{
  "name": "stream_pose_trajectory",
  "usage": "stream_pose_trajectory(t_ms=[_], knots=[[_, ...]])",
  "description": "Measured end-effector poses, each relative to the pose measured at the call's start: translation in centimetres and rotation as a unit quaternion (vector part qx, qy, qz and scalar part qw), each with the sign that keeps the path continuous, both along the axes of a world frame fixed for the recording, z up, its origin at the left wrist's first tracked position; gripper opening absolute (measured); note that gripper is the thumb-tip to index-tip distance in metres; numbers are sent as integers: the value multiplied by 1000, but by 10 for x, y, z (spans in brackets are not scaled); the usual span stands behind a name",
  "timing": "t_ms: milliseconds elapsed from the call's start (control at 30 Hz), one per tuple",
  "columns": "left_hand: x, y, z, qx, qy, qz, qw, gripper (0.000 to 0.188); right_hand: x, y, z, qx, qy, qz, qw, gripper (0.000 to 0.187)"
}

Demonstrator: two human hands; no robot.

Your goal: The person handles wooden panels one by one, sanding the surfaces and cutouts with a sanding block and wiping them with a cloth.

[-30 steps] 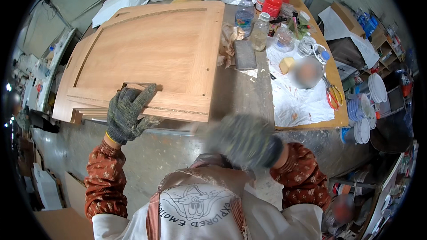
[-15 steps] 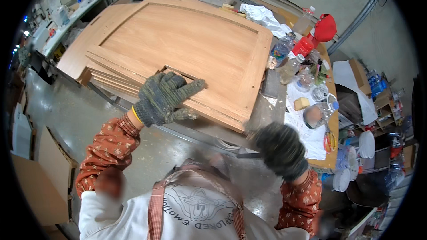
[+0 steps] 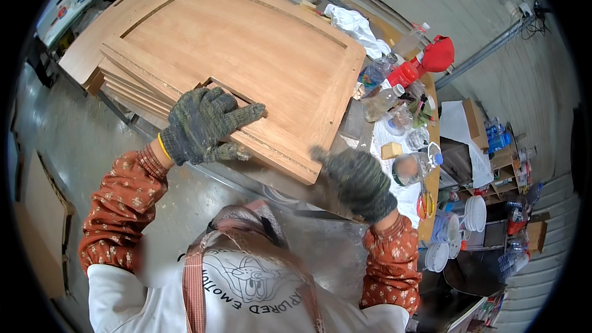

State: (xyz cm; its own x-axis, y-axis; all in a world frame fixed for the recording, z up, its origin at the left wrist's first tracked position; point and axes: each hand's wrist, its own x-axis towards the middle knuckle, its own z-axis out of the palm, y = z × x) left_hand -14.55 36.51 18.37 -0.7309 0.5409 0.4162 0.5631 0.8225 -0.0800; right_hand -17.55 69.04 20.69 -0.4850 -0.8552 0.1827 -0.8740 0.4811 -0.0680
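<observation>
Lying open beside a slot point(image 3: 229, 90), left hand point(image 3: 200, 126) touched a pale, grooved wooden panel point(image 3: 246, 40); right hand point(image 3: 362, 185) looked curled, grip unclear.

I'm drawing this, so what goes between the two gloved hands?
In the head view, part of the top wooden panel, near its lower right corner, lies between the left hand and right hand.

Tan wooden panel point(image 3: 246, 37), mottled dark-green left glove point(image 3: 200, 124) and right glove point(image 3: 362, 186).
Below the panel, rust-red sleeves point(image 3: 120, 209) show pale flowers; right of it are a red container point(image 3: 404, 74), white sheet point(image 3: 404, 200) and pale-yellow block point(image 3: 391, 150).
</observation>
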Motion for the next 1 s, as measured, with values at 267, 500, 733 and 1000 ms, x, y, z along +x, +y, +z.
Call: stream_pose_trajectory(t_ms=[267,500,733,1000], knots=[[-1,-1,-2,10,-28,2,1000,71,-2,9,-10,-36,-47,-3,998,39],[-5,1,2,12,-17,-9,1000,75,11,-1,-5,73,-146,-53,985,42],[-7,3,3,37,-31,1,999,73,10,25,-32,-105,-199,23,974,34],[-3,21,-2,140,61,53,987,44,16,20,-103,-178,-68,26,981,45]])
